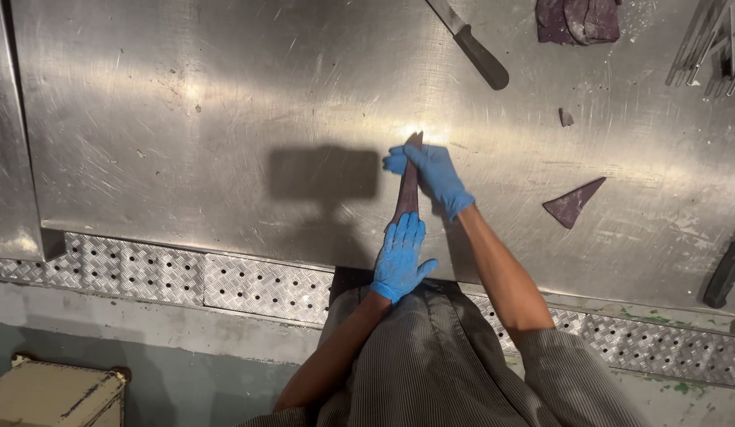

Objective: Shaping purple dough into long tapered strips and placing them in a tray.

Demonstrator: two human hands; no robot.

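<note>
A scratched steel worktop (225, 119) fills the scene, a person in a striped grey garment (446, 364) leaning over its edge. Both blue-gloved hands work a long, narrow strip of purple dough (408, 186) near the front edge: the left hand (399, 257) lies flat on its near end, fingers together; the right hand (435, 174) pinches its far tip. A black-handled knife (474, 47) and a purple dough triangle (573, 203) lie well apart.

Dough strip (407, 186) on table (186, 119), dough triangle (571, 204) right, knife (472, 46) behind
</note>
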